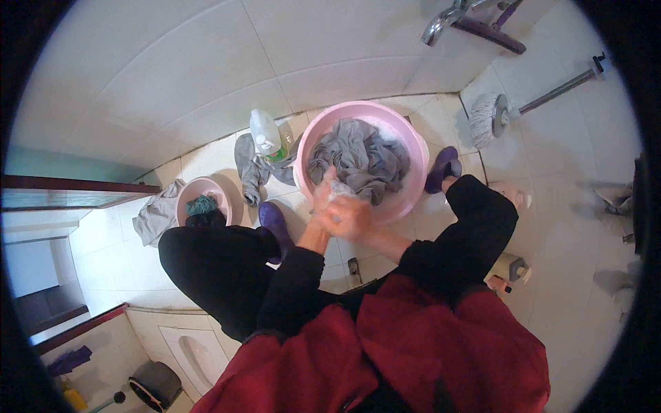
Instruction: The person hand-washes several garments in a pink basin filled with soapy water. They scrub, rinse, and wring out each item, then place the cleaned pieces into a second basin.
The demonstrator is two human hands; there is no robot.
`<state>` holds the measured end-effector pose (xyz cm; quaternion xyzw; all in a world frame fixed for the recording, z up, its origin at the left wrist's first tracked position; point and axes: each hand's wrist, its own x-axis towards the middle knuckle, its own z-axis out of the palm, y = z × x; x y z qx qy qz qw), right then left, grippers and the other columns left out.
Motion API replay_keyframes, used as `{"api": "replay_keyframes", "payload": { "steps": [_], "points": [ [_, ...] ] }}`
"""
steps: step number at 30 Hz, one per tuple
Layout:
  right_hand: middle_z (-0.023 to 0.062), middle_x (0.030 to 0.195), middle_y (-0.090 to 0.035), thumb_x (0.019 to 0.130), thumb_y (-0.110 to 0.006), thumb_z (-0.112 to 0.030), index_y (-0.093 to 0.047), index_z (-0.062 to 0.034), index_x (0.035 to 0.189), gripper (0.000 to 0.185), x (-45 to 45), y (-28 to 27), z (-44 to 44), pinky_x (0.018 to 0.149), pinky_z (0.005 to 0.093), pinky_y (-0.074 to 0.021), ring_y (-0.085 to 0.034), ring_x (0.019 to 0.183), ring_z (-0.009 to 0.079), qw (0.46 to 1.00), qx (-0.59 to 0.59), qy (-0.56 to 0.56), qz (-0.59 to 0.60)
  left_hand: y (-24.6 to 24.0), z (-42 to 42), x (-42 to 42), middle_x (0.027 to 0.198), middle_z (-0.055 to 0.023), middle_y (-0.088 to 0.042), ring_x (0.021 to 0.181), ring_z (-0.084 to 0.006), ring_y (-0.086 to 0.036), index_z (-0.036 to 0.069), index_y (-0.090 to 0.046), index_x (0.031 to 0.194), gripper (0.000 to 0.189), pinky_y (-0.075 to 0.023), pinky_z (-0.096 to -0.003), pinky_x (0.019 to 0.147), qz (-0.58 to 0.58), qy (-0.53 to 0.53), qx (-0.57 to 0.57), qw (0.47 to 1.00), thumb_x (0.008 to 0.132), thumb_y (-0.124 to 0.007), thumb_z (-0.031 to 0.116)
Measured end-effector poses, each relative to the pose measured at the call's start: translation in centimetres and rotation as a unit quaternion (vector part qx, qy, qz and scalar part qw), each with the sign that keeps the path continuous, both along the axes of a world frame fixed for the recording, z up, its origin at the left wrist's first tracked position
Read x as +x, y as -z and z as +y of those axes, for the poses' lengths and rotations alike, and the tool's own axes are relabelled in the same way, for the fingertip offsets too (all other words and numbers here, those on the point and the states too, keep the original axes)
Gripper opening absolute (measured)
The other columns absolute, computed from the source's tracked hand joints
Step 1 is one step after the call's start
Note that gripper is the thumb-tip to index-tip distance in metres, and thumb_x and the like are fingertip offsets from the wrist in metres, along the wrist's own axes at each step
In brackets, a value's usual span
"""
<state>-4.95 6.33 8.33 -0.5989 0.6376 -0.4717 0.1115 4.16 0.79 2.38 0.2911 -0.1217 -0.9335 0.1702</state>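
Observation:
A round pink plastic basin stands on the tiled floor before me, between my feet. In it lies a bunched wet grey cloth garment with white suds along the far right side. Over the basin's near left rim, my left hand and my right hand are pressed together. A pale, sudsy fold of cloth shows between them; whether it joins the grey garment is hard to see. My right fingers are blurred and curled closely against the left hand.
Left of the basin are a detergent bottle, grey clothing and a smaller pink basin holding dark and green cloth. A faucet juts from the wall. A mop leans at right. A squat toilet lies lower left.

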Motion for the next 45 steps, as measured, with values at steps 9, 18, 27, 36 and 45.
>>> {"api": "replay_keyframes", "payload": {
  "steps": [9, 18, 27, 36, 45],
  "points": [
    [0.0167, 0.072, -0.059, 0.082, -0.047, -0.031, -0.062, -0.0059, 0.073, 0.030, -0.2, 1.7, 1.0, 0.057, 0.0405, -0.0423, -0.058, 0.065, 0.0332, 0.994, 0.099, 0.028, -0.033, 6.0, 2.1, 0.5, 0.088, -0.0123, -0.059, 0.075, -0.0230, -0.057, 0.003, -0.053, 0.102, 0.035, -0.0465, -0.0358, 0.067, 0.166, 0.004, -0.109, 0.980, 0.087, -0.045, 0.034],
    [0.0054, 0.091, -0.057, 0.079, -0.060, -0.025, -0.053, -0.0027, 0.099, 0.031, -7.3, 1.9, -0.2, 0.080, 0.0301, -0.0414, -0.053, 0.088, 0.0138, 0.897, 0.247, -0.130, -0.342, -3.8, -0.9, 0.3, 0.091, -0.0047, -0.058, 0.080, -0.0099, -0.053, -0.002, -0.048, 0.111, 0.046, -0.0446, -0.0249, 0.072, -0.170, 0.288, -0.468, 0.818, 0.076, -0.066, 0.021],
    [0.0091, 0.113, -0.054, 0.069, -0.069, -0.017, -0.046, -0.0026, 0.120, 0.058, -8.4, 1.0, 0.6, 0.080, 0.0273, -0.0422, -0.052, 0.098, 0.0146, 0.877, 0.351, -0.122, -0.304, -6.6, -5.0, 4.4, 0.093, -0.0069, -0.060, 0.080, -0.0174, -0.058, 0.001, -0.053, 0.107, 0.034, -0.0480, -0.0299, 0.071, -0.077, -0.150, -0.364, 0.916, 0.076, -0.058, 0.013],
    [0.0079, 0.105, -0.054, 0.078, -0.062, -0.027, -0.047, -0.0065, 0.111, 0.041, -4.3, -1.3, -0.4, 0.083, 0.0358, -0.0449, -0.054, 0.095, 0.0204, 0.699, -0.058, 0.050, -0.711, -1.0, -3.5, 1.6, 0.102, -0.0085, -0.055, 0.087, -0.0200, -0.055, 0.004, -0.047, 0.115, 0.031, -0.0457, -0.0299, 0.080, 0.069, -0.074, -0.073, 0.992, 0.086, -0.040, 0.011],
    [0.0203, 0.093, -0.060, 0.070, -0.066, -0.036, -0.058, -0.0033, 0.101, 0.046, 1.4, 0.5, 0.0, 0.073, 0.0404, -0.0455, -0.058, 0.085, 0.0349, 0.935, 0.235, 0.187, -0.191, -1.1, 1.4, -0.8, 0.094, -0.0073, -0.059, 0.083, -0.0208, -0.057, 0.006, -0.053, 0.106, 0.024, -0.0470, -0.0344, 0.073, 0.013, -0.071, 0.149, 0.986, 0.089, -0.044, 0.021]
  ]
}}
